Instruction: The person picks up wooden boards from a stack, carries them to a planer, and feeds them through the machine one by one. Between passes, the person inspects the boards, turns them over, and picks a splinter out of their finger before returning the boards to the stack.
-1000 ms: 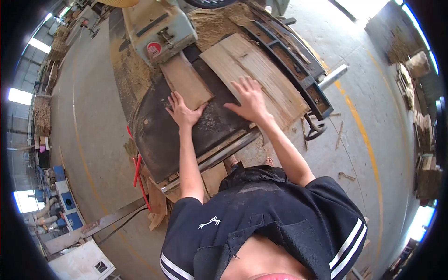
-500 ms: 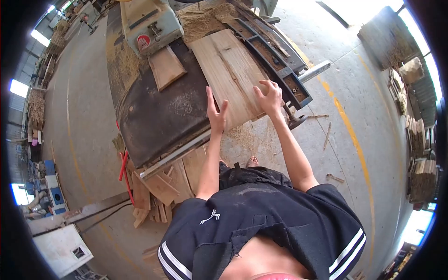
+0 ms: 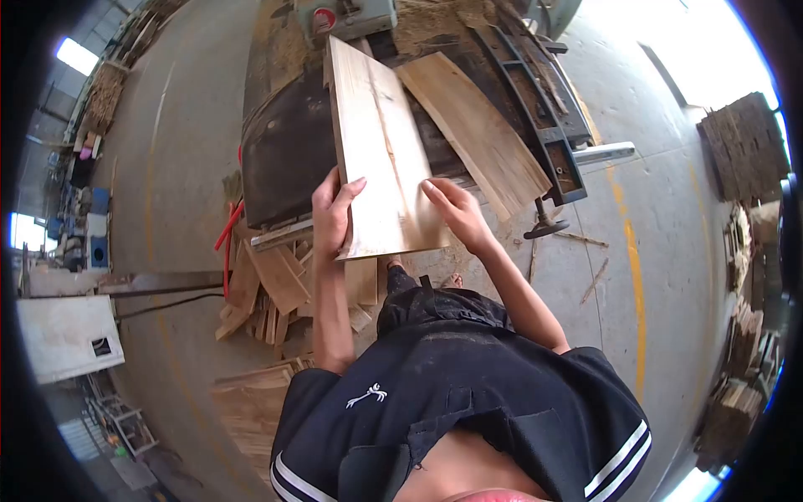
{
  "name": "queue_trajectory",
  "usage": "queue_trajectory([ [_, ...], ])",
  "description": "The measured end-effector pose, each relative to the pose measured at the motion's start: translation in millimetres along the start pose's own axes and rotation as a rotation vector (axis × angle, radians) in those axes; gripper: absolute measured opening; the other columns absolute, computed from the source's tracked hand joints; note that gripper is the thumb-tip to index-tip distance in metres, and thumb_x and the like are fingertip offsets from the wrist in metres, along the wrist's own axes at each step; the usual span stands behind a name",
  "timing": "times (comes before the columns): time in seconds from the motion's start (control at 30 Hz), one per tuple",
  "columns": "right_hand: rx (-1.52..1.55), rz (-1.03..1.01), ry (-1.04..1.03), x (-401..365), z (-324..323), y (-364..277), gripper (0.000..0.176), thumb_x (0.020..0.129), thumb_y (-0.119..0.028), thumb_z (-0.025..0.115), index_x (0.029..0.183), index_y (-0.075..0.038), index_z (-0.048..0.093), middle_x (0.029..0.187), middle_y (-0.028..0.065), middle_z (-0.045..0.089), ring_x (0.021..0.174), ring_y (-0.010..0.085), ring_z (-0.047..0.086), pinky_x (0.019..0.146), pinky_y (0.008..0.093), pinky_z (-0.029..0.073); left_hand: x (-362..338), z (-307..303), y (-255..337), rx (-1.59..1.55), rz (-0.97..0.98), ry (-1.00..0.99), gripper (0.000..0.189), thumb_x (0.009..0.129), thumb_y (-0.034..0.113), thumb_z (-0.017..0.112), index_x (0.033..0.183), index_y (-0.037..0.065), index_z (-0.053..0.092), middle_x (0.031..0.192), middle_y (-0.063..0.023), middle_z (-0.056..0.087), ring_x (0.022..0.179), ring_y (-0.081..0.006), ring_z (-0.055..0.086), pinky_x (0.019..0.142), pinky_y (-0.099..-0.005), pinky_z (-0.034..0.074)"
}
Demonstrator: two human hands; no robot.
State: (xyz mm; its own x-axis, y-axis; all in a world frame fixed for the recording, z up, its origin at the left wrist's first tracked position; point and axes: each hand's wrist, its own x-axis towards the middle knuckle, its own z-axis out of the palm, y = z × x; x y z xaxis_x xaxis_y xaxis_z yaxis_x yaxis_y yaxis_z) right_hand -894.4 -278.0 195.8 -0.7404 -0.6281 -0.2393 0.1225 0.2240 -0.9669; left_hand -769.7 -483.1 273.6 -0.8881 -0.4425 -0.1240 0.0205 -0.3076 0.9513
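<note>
A wide pale wooden board (image 3: 381, 151) with a dark streak along its length is held up, tilted, in front of the machine table. My left hand (image 3: 333, 209) grips its left edge near the bottom corner, thumb on the face. On the opposite edge my right hand (image 3: 458, 216) is closed, its thumb on the face and the other fingers partly hidden. To the right, a second wooden board (image 3: 481, 130) lies slanted on the dark machine table (image 3: 280, 167), beside a black metal fence (image 3: 535, 117).
A grey machine housing (image 3: 360, 12) with a red badge stands at the back amid sawdust. Below left of the table lie several wood offcuts (image 3: 280, 280) near a red bar (image 3: 230, 226). A handwheel (image 3: 548, 227) juts out under the fence. Stacked wood (image 3: 749, 146) lines the right side.
Both hands have gone from hovering open by the board to gripping one and lifting it off the table, shifted left. Another board now shows on the table. The view has turned slightly.
</note>
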Motion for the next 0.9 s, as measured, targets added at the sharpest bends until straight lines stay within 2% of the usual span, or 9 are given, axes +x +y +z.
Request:
queue_trajectory([
  [0.07,0.538,0.161,-0.418,17.0,2.8,-9.9,0.076,0.103,-0.07,0.051,0.139,-0.004,0.064,0.131,0.0211,0.068,0.123,0.0312,0.065,0.106,0.0465,0.051,-22.1,32.7,43.5,0.064,0.08,0.016,0.064,0.102,0.03,0.069,0.152,-0.006,0.052,0.14,-0.0166,0.065,0.129,-0.0216,0.061,0.108,-0.0363,0.049],
  [0.1,0.862,0.266,-0.635,27.8,-0.2,-15.4,0.075,0.106,-0.067,0.049,0.142,-0.002,0.062,0.127,0.0168,0.073,0.119,0.0259,0.07,0.105,0.0426,0.055,-29.4,33.3,38.7,0.09,0.149,-0.031,0.088,0.099,0.055,0.069,0.159,-0.004,0.043,0.154,-0.0227,0.055,0.142,-0.0302,0.056,0.118,-0.0407,0.044],
  [0.2,1.066,0.299,-0.377,60.6,1.8,0.2,0.06,0.104,-0.053,0.063,0.135,-0.002,0.065,0.12,0.0136,0.075,0.106,0.0217,0.075,0.094,0.038,0.062,-36.9,9.4,-5.6,0.392,0.355,-0.265,0.111,0.083,0.071,0.077,0.161,-0.001,0.043,0.167,-0.0253,0.037,0.157,-0.0404,0.034,0.129,-0.0537,0.025],
  [0.27,0.976,0.324,-0.331,68.0,6.2,20.2,0.048,0.1,-0.036,0.073,0.131,-0.001,0.067,0.118,0.0128,0.075,0.097,0.0207,0.076,0.083,0.0356,0.065,-54.4,6.4,-16.7,1.643,0.416,-0.018,0.132,0.061,0.076,0.087,0.162,0.003,0.043,0.172,-0.0277,0.025,0.161,-0.048,0.016,0.129,-0.0658,0.01],
  [0.37,0.686,0.249,-0.344,57.6,25.5,43.9,0.047,0.095,-0.027,0.078,0.132,0.001,0.067,0.121,0.0135,0.075,0.103,0.0197,0.075,0.087,0.0346,0.063,-50.5,-38.5,-41.6,1.704,0.364,0.192,0.143,0.048,0.069,0.095,0.164,0.008,0.04,0.174,-0.0285,0.018,0.161,-0.0515,0.012,0.125,-0.0743,0.009],
  [0.5,0.485,0.074,-0.295,48.3,44.4,33.8,0.052,0.095,-0.027,0.079,0.134,0.004,0.065,0.122,0.0162,0.075,0.108,0.0261,0.074,0.094,0.0376,0.061,-42.8,-71.1,-53.8,1.48,0.094,0.163,0.138,0.054,0.048,0.102,0.168,0.012,0.033,0.172,-0.0356,0.011,0.161,-0.0538,0.009,0.123,-0.0748,0.016],
  [0.6,-0.683,-0.53,0.142,57.1,38.6,35.4,0.071,0.095,-0.036,0.077,0.146,0.007,0.054,0.151,0.0282,0.055,0.146,0.0463,0.046,0.12,0.0527,0.04,-17.0,-104.1,-89.7,1.454,0.177,0.191,0.142,0.05,0.036,0.104,0.169,0.01,0.03,0.171,-0.039,0.01,0.16,-0.0538,0.013,0.121,-0.0741,0.023],
  [0.7,-0.724,-0.389,0.01,71.1,62.6,43.4,0.082,0.096,-0.041,0.075,0.155,0.007,0.044,0.164,0.0273,0.042,0.157,0.0469,0.029,0.127,0.0567,0.027,10.5,-119.5,-115.1,1.352,0.233,0.188,0.145,0.05,0.034,0.105,0.169,0.009,0.027,0.17,-0.0409,0.007,0.16,-0.0547,0.013,0.122,-0.0741,0.022],
  [0.9,-0.847,-0.511,0.304,104.8,94.4,48.6,0.073,0.103,-0.037,0.065,0.156,0.008,0.042,0.156,0.0256,0.053,0.152,0.0416,0.041,0.128,0.058,0.024,51.4,-131.1,-112.0,1.347,0.272,0.176,0.155,0.04,0.046,0.106,0.168,0.004,0.028,0.166,-0.0438,0.017,0.159,-0.0551,0.016,0.125,-0.0704,0.018],
])
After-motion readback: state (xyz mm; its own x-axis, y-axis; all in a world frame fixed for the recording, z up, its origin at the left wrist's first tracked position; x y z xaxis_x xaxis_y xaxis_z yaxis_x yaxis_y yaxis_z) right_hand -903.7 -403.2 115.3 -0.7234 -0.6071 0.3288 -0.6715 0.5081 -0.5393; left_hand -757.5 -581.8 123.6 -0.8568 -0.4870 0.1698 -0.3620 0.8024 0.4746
